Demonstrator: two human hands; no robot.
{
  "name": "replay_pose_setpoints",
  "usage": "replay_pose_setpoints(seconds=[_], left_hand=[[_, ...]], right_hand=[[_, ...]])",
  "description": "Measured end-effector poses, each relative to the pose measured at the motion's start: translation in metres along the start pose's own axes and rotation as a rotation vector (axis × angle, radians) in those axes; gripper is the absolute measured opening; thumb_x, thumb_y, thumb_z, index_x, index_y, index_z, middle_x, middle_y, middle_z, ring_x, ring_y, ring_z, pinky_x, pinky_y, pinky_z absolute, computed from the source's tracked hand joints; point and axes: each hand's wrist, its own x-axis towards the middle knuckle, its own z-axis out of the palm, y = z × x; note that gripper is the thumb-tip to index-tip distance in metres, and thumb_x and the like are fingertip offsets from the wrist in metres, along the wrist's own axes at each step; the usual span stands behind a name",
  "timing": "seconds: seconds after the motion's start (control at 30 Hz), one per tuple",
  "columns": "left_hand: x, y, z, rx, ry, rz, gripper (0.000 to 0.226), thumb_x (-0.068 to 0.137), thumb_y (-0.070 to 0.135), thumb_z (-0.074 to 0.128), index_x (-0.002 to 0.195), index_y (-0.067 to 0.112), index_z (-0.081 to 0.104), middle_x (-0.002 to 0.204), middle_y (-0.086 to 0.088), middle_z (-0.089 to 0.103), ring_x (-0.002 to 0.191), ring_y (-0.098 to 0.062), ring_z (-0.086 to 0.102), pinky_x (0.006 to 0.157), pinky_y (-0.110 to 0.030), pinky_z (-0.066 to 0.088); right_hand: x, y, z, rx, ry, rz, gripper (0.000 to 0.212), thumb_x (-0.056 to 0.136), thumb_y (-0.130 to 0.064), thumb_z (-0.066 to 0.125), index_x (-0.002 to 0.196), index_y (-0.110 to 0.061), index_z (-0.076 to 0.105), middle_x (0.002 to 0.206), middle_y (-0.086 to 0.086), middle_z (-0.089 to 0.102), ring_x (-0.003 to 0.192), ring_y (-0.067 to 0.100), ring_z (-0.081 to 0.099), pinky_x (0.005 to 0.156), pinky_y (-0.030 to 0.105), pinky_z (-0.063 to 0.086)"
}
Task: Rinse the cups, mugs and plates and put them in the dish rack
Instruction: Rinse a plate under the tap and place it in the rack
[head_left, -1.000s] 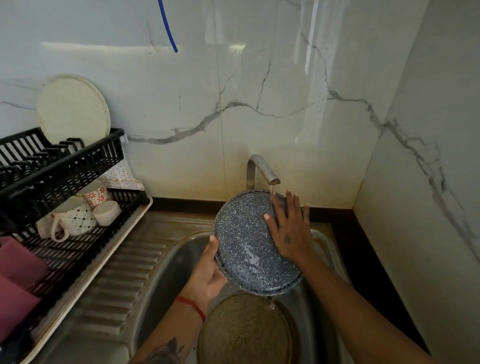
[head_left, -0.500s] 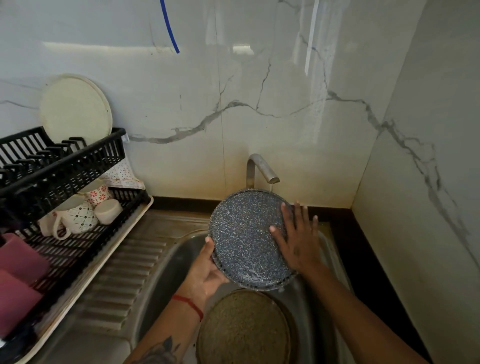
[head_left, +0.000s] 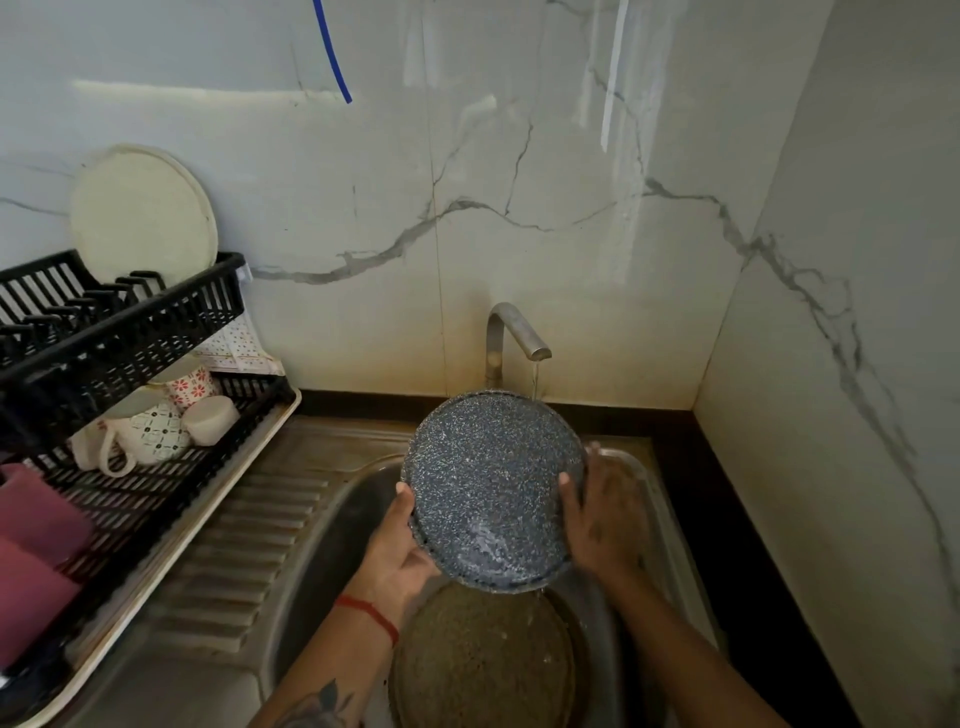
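A dark speckled plate (head_left: 491, 488) is held tilted over the sink (head_left: 332, 525), its top edge under the thin stream from the tap (head_left: 517, 332). My left hand (head_left: 402, 551) grips its lower left rim, thumb on the face. My right hand (head_left: 602, 519) holds the right rim, thumb on the front and fingers behind. A brown speckled plate (head_left: 483, 660) lies in the sink below. The black dish rack (head_left: 119, 343) stands at the left with a cream plate (head_left: 143, 213) upright on top and several mugs (head_left: 150, 426) on the lower tier.
Pink items (head_left: 36, 551) lie at the near end of the rack's lower tier. The ribbed steel drainboard (head_left: 234, 551) runs between rack and sink. Marble walls close the back and right side.
My right hand slid off the plate's face to its right rim. The plate shifted left, so the water now hits its top edge.
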Motion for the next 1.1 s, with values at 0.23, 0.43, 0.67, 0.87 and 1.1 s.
replay_pose_setpoints(seconds=[0.23,0.43,0.67,0.87,1.1], left_hand=[[0.0,-0.004,-0.002,0.131,0.06,-0.09,0.085,0.084,0.077,0.025,0.145,0.02,0.038,0.149,-0.018,0.037,0.137,-0.045,0.031,0.108,-0.067,0.019],[-0.003,0.003,0.005,-0.16,-0.02,-0.075,0.065,0.094,0.063,0.031,0.14,0.018,0.041,0.149,-0.021,0.034,0.134,-0.048,0.031,0.097,-0.072,0.029],[-0.006,0.002,0.017,-0.077,-0.061,0.151,0.041,0.099,0.008,0.04,0.141,0.011,0.041,0.12,-0.018,0.056,0.102,-0.031,0.058,0.084,-0.044,0.049],[-0.01,0.005,0.028,0.259,-0.141,0.296,0.043,0.101,0.005,0.034,0.138,0.023,0.045,0.13,-0.006,0.057,0.115,-0.023,0.056,0.084,-0.038,0.05],[0.005,-0.007,0.022,0.29,-0.118,0.266,0.044,0.103,0.017,0.035,0.142,0.037,0.039,0.141,0.0,0.049,0.127,-0.027,0.048,0.103,-0.057,0.04]], right_hand=[[-0.001,-0.029,-0.006,1.228,0.038,0.589,0.059,0.094,-0.057,0.042,0.139,-0.02,0.045,0.14,0.01,0.047,0.125,0.032,0.046,0.105,0.052,0.038],[-0.002,-0.02,-0.013,1.29,-0.057,0.519,0.045,0.095,-0.05,0.039,0.115,-0.019,0.066,0.118,0.008,0.065,0.111,0.027,0.057,0.089,0.045,0.051],[-0.009,0.01,-0.025,1.181,-0.293,0.605,0.031,0.092,-0.008,0.049,0.121,-0.01,0.059,0.111,0.012,0.062,0.094,0.027,0.061,0.06,0.033,0.051],[-0.014,0.006,-0.019,1.27,0.085,0.537,0.044,0.092,0.004,0.047,0.127,-0.023,0.05,0.127,0.005,0.052,0.11,0.026,0.052,0.084,0.041,0.047],[-0.019,-0.017,-0.05,1.125,0.324,0.252,0.039,0.094,-0.007,0.054,0.122,-0.033,0.053,0.124,-0.004,0.053,0.115,0.02,0.053,0.087,0.036,0.047]])
